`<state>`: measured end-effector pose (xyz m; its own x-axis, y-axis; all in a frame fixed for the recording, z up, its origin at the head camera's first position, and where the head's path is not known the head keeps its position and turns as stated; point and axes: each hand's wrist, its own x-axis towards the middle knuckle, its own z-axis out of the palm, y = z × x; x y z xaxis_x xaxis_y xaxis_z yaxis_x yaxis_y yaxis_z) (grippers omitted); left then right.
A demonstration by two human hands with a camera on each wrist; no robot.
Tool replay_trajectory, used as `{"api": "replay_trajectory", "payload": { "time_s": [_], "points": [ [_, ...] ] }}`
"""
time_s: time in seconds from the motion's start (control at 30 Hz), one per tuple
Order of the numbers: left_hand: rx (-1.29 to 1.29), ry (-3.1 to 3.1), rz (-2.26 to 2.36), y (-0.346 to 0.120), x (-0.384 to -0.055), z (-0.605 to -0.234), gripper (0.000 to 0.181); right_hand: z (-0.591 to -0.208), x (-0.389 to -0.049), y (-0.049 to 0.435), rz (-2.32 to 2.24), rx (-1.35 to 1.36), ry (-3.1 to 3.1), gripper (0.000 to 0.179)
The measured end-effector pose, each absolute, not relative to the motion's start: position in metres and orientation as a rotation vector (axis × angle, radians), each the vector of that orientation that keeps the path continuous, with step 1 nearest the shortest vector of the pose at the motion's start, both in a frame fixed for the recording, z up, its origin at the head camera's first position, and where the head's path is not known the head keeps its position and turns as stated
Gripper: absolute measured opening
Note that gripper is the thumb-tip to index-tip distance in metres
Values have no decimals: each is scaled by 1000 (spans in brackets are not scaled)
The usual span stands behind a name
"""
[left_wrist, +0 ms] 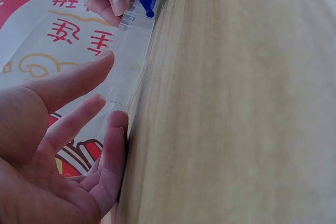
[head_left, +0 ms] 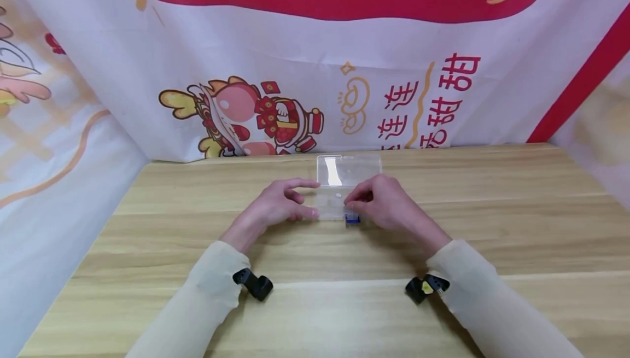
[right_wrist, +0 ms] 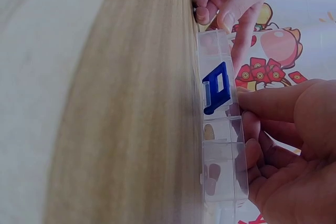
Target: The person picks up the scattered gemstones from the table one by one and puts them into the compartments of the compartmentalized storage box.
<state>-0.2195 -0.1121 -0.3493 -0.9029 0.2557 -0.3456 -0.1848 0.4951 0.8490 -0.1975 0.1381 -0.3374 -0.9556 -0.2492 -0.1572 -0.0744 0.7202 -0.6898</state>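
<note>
A clear plastic compartment box lies on the table with its lid raised at the back. A blue latch hangs on its front side. My left hand is at the box's left end, fingers spread, thumb tip by the near corner. From the right, my right hand reaches over the box, thumb and fingers drawn together at a compartment; whatever lies between the fingertips is hidden. A small white piece shows inside the box. Through the front wall, in the right wrist view, appears a tan oval piece.
The wooden table stretches around the box on both sides and toward me. Behind it hangs a printed white and red cloth, its lower edge meeting the table just past the raised lid. Each sleeve carries a black wrist camera.
</note>
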Motion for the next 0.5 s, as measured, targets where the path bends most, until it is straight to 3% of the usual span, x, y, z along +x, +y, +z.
{"api": "replay_trajectory", "payload": {
  "time_s": [0.5],
  "points": [
    [53, 2309, 1400, -113, -218, -349, 59, -337, -196, 135, -1037, -233, 2692, 11]
  ]
}}
